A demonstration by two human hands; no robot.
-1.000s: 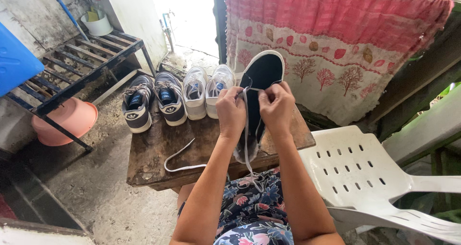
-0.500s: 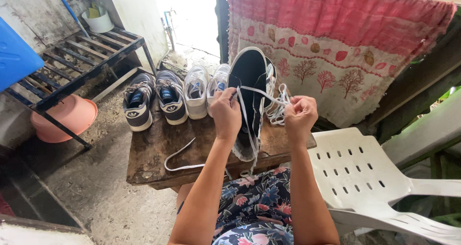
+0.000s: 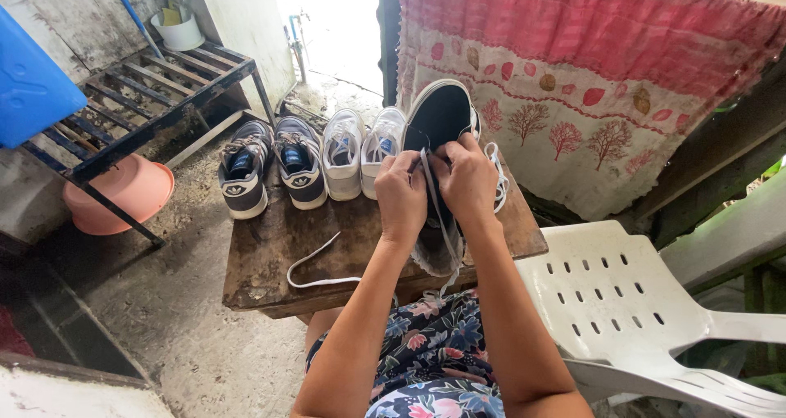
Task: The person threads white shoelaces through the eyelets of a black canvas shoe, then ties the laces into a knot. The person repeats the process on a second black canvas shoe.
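A dark navy sneaker with a white sole stands tilted on its heel on the wooden table. My left hand and my right hand are both closed together on its white lace at the middle of the shoe. The lace runs down over the shoe toward my lap. More of the lace bunches behind my right hand at the shoe's right side.
A dark pair of sneakers and a white pair line the table's far edge. A loose white lace lies on the table. A white plastic chair stands right, a metal rack and pink basin left.
My right hand, which had pulled the lace out to the right, has come back to the shoe beside my left hand. The lace is slack at the side again.
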